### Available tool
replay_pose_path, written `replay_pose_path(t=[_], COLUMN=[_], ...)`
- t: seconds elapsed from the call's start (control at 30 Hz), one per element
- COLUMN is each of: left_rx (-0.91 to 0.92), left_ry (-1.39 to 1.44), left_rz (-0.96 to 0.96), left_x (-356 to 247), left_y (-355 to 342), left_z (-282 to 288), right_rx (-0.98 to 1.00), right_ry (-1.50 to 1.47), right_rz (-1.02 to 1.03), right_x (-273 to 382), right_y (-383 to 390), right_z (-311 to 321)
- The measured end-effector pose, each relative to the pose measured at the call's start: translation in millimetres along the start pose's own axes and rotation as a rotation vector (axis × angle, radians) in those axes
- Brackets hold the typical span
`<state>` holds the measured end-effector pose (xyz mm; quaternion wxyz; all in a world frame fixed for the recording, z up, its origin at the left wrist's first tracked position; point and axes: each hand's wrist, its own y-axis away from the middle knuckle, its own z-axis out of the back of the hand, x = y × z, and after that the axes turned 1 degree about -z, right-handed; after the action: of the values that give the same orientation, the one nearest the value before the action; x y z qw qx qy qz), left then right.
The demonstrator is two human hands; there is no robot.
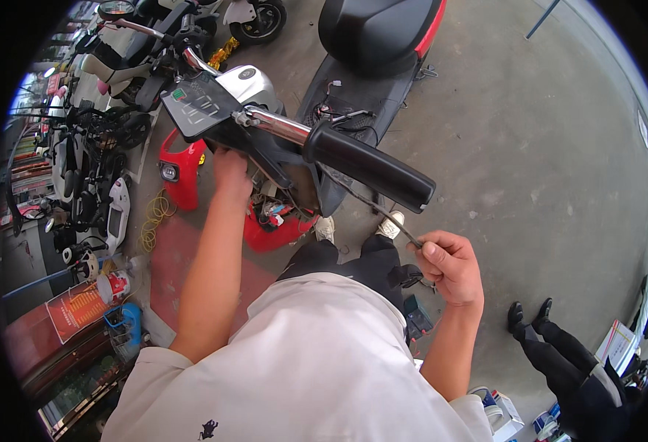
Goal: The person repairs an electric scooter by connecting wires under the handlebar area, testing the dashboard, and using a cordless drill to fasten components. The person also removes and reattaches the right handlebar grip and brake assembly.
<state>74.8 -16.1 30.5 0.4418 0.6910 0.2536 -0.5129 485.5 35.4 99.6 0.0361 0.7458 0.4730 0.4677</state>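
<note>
A scooter's handlebar with a black grip and a dark display fills the upper middle, above an opened front with exposed wiring and red panels. My left hand reaches in just below the display, its fingers hidden behind it. My right hand is closed on a thin dark cable that runs up and left under the grip. The scooter's black seat and footboard, with loose leads on it, lie beyond.
Parked scooters line the left, above a coiled yellow hose. A detached red fairing with a lamp lies near my left arm. A person in dark trousers is at lower right. A tool case is beside my legs.
</note>
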Motion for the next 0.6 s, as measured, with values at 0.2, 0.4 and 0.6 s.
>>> replay_pose_path(t=[0.2,0.4,0.6], left_rx=[-0.038,-0.031,-0.082], left_ry=[0.210,0.153,0.125], left_rz=[-0.107,-0.217,-0.200], left_x=[12.3,16.6,21.7], left_y=[-0.3,-2.2,13.2], left_z=[-17.1,-14.0,-21.3], right_rx=[0.099,-0.012,0.071], right_ry=[0.156,-0.259,-0.300], right_rz=[-0.218,0.012,0.209], right_x=[-12.5,-3.1,9.4], right_y=[6.7,-12.6,-18.9], right_z=[3.2,22.7,17.3])
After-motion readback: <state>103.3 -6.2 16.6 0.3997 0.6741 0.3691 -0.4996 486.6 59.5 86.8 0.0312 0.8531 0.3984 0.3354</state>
